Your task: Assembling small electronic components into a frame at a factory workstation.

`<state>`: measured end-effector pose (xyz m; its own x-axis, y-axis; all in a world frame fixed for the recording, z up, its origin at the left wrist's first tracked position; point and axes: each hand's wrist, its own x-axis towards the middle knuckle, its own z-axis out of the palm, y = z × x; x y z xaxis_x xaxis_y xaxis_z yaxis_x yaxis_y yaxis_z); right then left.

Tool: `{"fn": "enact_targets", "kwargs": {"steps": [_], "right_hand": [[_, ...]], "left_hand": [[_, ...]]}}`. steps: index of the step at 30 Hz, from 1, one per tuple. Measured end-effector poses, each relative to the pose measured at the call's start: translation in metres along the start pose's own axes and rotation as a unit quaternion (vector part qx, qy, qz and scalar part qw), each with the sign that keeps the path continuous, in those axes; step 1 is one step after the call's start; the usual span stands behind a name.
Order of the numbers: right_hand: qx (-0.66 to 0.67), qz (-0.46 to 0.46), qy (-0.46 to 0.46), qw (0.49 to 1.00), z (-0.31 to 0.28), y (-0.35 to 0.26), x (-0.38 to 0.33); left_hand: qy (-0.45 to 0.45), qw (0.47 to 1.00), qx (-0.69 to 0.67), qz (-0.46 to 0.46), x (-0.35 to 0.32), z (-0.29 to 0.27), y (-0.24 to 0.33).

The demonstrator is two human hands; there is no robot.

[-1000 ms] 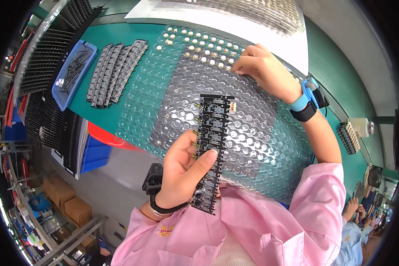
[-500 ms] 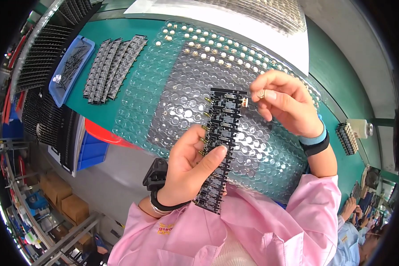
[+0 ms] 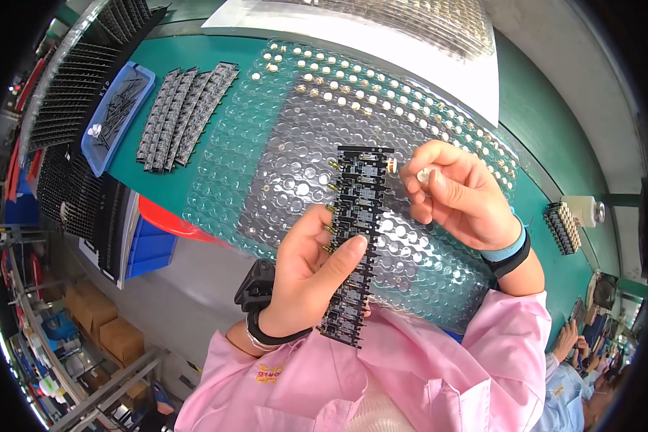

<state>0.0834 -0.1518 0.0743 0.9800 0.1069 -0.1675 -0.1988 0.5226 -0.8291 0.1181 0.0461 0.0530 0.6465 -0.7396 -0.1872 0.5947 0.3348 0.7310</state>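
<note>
My left hand (image 3: 306, 277) grips a long black circuit board panel (image 3: 360, 189), its thumb lying across the face. The panel is tilted, its top end pointing away from me. Gold connectors stick out along its left edge. One small white-and-gold round part (image 3: 391, 165) sits at the panel's upper right edge. Just right of that, my right hand (image 3: 462, 198) pinches a second small round part (image 3: 424, 175) between thumb and index finger, apart from the panel. The other fingers of that hand are curled.
Under my hands lies bubble wrap (image 3: 223, 173) with rows of small white round parts (image 3: 352, 70). Several board panels (image 3: 187, 115) and a blue tray (image 3: 133, 101) of thin dark pieces are at left. At right are a stack of parts (image 3: 561, 227) and a white bottle (image 3: 584, 210).
My right hand has shifted slightly down, and the round part in it has turned to show a pale face. The panel's top end has swung slightly left in my left hand.
</note>
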Motion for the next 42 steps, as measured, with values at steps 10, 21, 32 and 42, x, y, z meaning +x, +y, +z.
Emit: {"fn": "enact_targets", "kwargs": {"steps": [10,21,32,42], "right_hand": [[-0.084,-0.050,-0.014,0.995,-0.006,0.007,-0.001],[-0.115,-0.081,0.054,0.989,0.008,0.009,-0.004],[-0.162,-0.098,0.061,0.980,0.006,0.006,-0.001],[-0.698,-0.234,0.078,0.672,-0.043,-0.014,0.071]], "left_hand": [[-0.002,0.999,0.034,0.018,0.003,0.006,-0.007],[-0.010,1.000,0.021,0.013,0.001,0.009,-0.009],[-0.006,0.999,0.038,0.036,0.003,0.004,-0.013],[0.023,0.999,-0.043,0.016,-0.007,-0.006,0.001]]}}
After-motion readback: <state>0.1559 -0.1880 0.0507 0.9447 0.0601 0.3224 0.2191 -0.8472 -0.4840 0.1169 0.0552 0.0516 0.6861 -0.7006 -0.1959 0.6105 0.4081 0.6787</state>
